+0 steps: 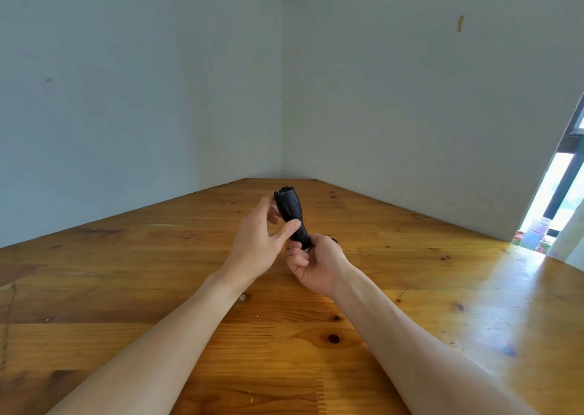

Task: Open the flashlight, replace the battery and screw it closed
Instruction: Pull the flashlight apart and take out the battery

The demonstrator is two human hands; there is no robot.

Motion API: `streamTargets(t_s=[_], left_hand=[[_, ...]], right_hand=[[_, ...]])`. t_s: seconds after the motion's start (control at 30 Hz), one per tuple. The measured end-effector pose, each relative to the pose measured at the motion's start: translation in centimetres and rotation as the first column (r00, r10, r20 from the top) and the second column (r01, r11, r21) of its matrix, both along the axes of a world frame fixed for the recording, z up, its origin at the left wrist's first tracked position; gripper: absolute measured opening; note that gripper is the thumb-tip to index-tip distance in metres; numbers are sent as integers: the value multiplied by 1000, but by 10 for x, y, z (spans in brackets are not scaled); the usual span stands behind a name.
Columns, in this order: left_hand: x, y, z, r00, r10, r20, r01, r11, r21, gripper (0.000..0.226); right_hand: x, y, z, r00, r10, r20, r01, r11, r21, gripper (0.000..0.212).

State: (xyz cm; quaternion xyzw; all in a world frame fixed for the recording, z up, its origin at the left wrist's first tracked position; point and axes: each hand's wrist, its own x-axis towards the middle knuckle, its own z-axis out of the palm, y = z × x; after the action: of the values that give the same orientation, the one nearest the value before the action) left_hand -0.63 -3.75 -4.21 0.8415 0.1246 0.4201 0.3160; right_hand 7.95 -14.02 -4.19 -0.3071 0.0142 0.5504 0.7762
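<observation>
The left hand (257, 244) is held above the table with its thumb pressed against the middle of the flashlight (292, 217) and its fingers loosely curled beside the wide head — a light pinch rather than a full fist. The right hand (317, 264) is cupped palm-up under the lower end, its fingers wrapped around the tail of the barrel, where a sliver of pale metal shows just above the fingertips (whether this is thread or a cap edge cannot be told). Both forearms reach in from the bottom of the view, bare.

The flashlight is black, held in the air between the two hands and tilted so its broad head points up and away toward the corner of the room. A small dark object (333, 241) peeks out just behind the right hand; what it is cannot be made out.

Beneath is a varnished wooden table (442, 288) with knots and streaked grain — glare lies across its right side. Two pale walls (126, 98) meet behind it, and a bright window (562, 187) stands at the far right.
</observation>
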Motion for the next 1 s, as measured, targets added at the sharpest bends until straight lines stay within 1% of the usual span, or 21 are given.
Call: streamTargets(t_s=[0.03,0.1,0.17,0.23,0.33,0.47,0.57,0.63,0.7,0.8,0.9,0.97,1.0], left_hand=[[2,-3,0,1000,-21,16,22,1000,-18,35],[5,-7,1,998,-54,41,56,997,-60,26],[5,-8,1,996,-60,65,65,994,-83,26],[4,-7,1,994,-62,93,72,990,-119,28],[1,-2,3,986,-67,155,102,968,-230,29],[-3,9,5,965,-75,251,165,919,-359,31],[-5,19,5,947,-44,318,197,861,-469,31],[-7,28,4,934,-29,356,233,804,-546,31],[-9,36,4,922,-29,387,275,753,-598,31],[-11,45,2,904,-24,426,328,678,-658,37],[-15,53,0,910,-28,414,333,644,-688,36],[-18,57,-1,929,-65,363,321,627,-710,39],[-20,58,-2,944,-98,315,304,633,-712,41]], right_hand=[[1,0,-1,1000,12,-25,-12,1000,15,34],[2,0,-2,998,36,-42,-34,999,36,35],[3,-1,-4,998,60,2,-60,998,30,32],[4,-3,-5,992,87,87,-88,996,5,32],[6,-4,-8,977,116,180,-115,993,-15,40],[10,-5,-10,956,124,266,-117,992,-44,41],[11,-6,-10,925,128,356,-106,991,-80,47],[11,-6,-9,907,140,398,-106,989,-105,46],[11,-7,-7,898,144,416,-104,988,-118,43],[13,-9,-5,901,121,418,-75,989,-125,40],[14,-12,-3,906,89,414,-40,991,-125,38],[14,-14,-1,916,58,397,-21,995,-97,38],[14,-14,0,921,37,387,-9,997,-74,38]])
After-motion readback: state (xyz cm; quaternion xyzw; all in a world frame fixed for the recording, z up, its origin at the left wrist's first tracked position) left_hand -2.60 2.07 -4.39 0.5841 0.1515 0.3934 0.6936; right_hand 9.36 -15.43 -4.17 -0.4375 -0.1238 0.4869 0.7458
